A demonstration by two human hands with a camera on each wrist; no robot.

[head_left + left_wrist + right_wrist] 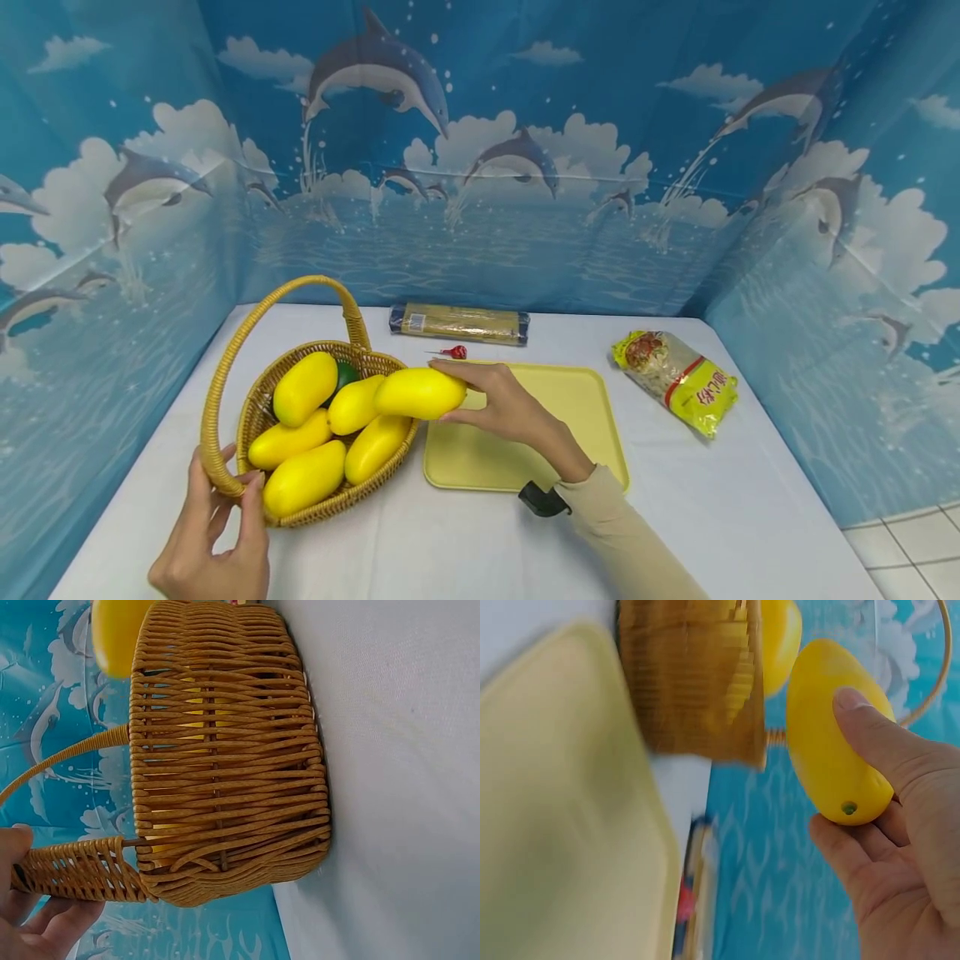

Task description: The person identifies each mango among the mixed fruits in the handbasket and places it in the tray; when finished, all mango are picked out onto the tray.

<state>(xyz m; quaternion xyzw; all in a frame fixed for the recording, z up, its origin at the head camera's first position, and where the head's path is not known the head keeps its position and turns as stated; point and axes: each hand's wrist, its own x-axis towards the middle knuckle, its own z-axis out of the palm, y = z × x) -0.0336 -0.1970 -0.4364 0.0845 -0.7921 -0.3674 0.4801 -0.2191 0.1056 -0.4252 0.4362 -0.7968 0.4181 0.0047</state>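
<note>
A wicker basket (330,504) with a tall arched handle stands at the left of the table, filled with several yellow mangoes (306,479). Something dark green (347,375) shows among them. My left hand (217,533) grips the near foot of the basket's handle (213,417), fingers and thumb around it. With my right hand (502,400) I hold one mango (422,393) by its right end, above the basket's right rim. In the right wrist view, the thumb lies along that mango (829,742) and the fingers are behind it. The left wrist view shows the basket's woven side (232,765).
A pale yellow tray (600,433) lies right of the basket, partly under my right forearm. Behind it are a long clear packet (459,323) with dark ends and a small red item (454,352). A yellow food bag (678,383) lies at the right.
</note>
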